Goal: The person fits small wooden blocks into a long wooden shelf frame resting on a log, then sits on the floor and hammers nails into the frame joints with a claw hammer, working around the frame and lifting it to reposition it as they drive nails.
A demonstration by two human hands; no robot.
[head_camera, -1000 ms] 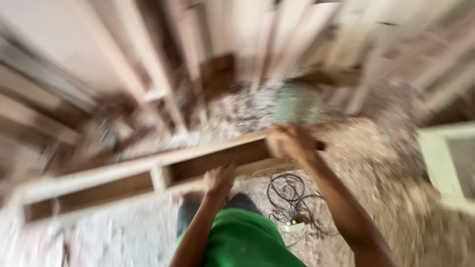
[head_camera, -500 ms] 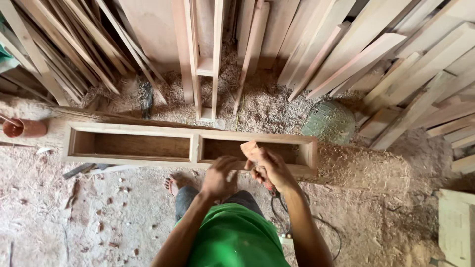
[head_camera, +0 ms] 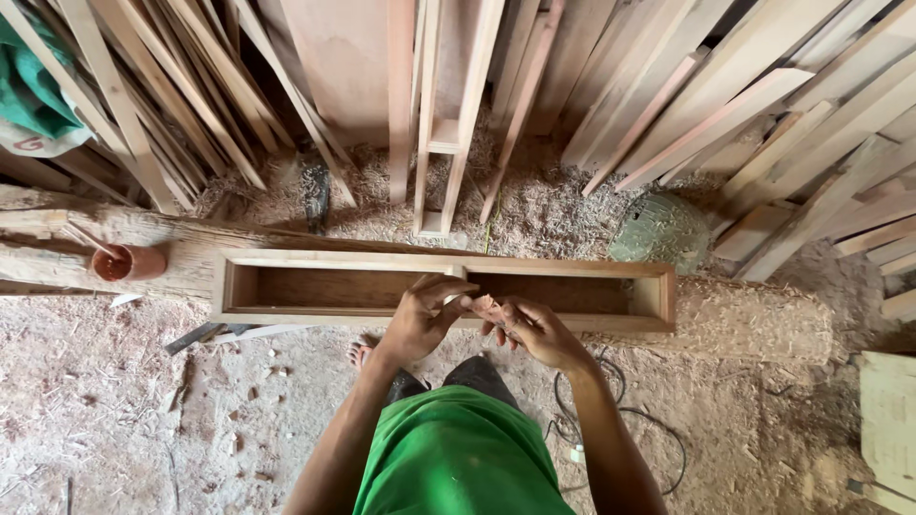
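Note:
A long wooden frame (head_camera: 286, 259) with a middle divider lies on its side across a log. My left hand (head_camera: 425, 319) and my right hand (head_camera: 530, 329) meet just in front of the frame's near rail, at its middle. Both pinch a small pale piece (head_camera: 474, 307) held between the fingertips; what kind of thing it is I cannot tell. My green shirt (head_camera: 458, 458) fills the bottom of the view, and a bare foot (head_camera: 361, 353) shows beside it.
Planks and battens (head_camera: 725, 105) lean against the wall behind. A small brown cup (head_camera: 129, 262) with a stick stands on the log at left. A round greenish basket (head_camera: 661, 229) lies at right. A black cable (head_camera: 620, 420) coils on the sawdust floor.
The view has steadied and shifted right. My hands have come together at the frame's middle, where a second ago the right one reached to the frame's far top edge.

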